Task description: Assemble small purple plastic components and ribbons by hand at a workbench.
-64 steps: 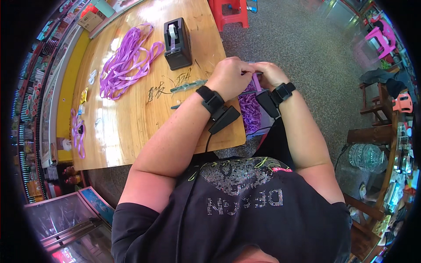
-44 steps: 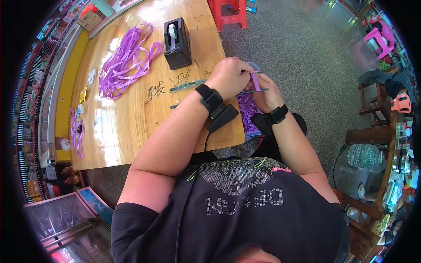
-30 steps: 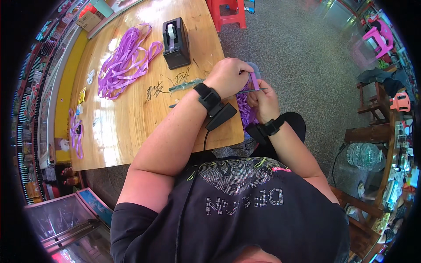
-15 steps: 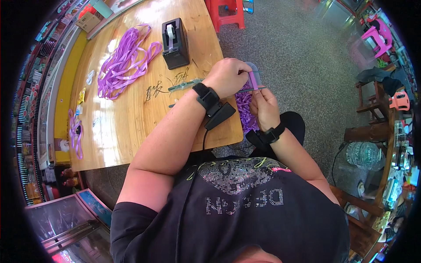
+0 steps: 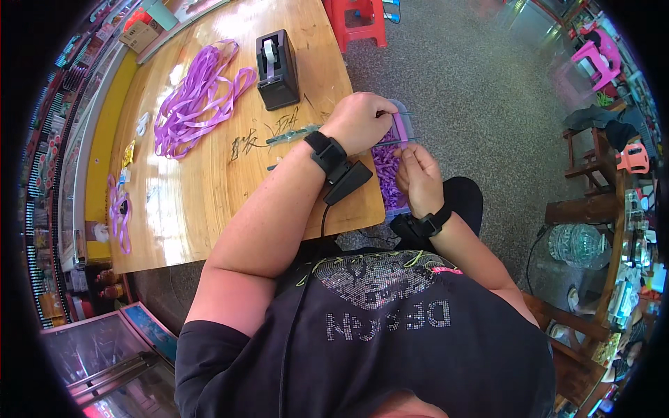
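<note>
A purple ribbon strip (image 5: 399, 129) is held between two bare hands just beyond the right edge of a wooden table (image 5: 209, 216). The strip is laid across two thin dark rods (image 5: 406, 142), by which the gap between the hands is spanned. By the left hand (image 5: 359, 122), placed on the far side, the fingers are kept curled inward with the thumb and forefinger brought to the strip's far end; whether the ribbon is gripped there cannot be told. By the right hand (image 5: 424, 177), on the near side, the strip's near end is pinched between thumb and fingertips, the palm partly curled. A clear bin (image 5: 387, 215), filled with small purple ribbon pieces (image 5: 387, 174), is seen beneath the strip and partly covered by the right hand. Black straps (image 5: 325, 150) are worn at both wrists. On the table, a green wrapped piece (image 5: 296, 134) is partly hidden by the left wrist. Farther off, a black tape dispenser (image 5: 279, 76) is set upright, with a loose heap of purple ribbon (image 5: 195, 108) spread to its left. A smaller ribbon bundle (image 5: 120, 219) is laid near the table's left edge. A red stool (image 5: 362, 31) is placed on the floor at the far side.
</note>
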The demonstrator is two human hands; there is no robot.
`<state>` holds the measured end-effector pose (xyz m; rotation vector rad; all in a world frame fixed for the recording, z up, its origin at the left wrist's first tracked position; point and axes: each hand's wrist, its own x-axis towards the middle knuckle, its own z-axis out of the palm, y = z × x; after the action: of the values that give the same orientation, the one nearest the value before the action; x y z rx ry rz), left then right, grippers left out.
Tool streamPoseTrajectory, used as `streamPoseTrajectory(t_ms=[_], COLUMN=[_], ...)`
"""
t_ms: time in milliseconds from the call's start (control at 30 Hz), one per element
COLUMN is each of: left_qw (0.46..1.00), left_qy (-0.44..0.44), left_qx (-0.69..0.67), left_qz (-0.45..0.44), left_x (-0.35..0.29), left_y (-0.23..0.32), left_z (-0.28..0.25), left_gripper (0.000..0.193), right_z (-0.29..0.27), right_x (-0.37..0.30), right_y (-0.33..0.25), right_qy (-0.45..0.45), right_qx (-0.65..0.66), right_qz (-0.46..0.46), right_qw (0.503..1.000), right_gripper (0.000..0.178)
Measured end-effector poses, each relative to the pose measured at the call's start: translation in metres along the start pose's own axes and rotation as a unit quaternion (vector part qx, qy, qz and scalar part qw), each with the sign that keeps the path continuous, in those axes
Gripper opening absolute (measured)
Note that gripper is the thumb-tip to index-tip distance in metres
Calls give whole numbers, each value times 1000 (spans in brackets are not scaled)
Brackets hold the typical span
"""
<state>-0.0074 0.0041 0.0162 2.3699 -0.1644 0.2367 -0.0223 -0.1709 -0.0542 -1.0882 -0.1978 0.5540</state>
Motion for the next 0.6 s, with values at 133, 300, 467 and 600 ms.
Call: streamPoseTrajectory(t_ms=[133, 300, 467, 600], left_qw=[1000, 998, 989, 985], left_qy=[-2, 24, -16, -76], left_qx=[-3, -55, -14, -48], left_qz=[2, 3, 146, 149], left_x=[-1, -2, -5, -10], left_y=[0, 2, 7, 19], left_z=[-1, 0, -4, -3], left_gripper=[22, 21, 19, 19], right_z=[4, 4, 9, 14], right_x=[-2, -5, -11, -14], right_y=[-6, -18, -38, -56], right_qy=[4, 7, -16, -39], right_qx=[-9, 8, 20, 16], right_qz=[-9, 13, 39, 47], right_qw=[1000, 1000, 999, 998], right_gripper=[19, 18, 19, 19])
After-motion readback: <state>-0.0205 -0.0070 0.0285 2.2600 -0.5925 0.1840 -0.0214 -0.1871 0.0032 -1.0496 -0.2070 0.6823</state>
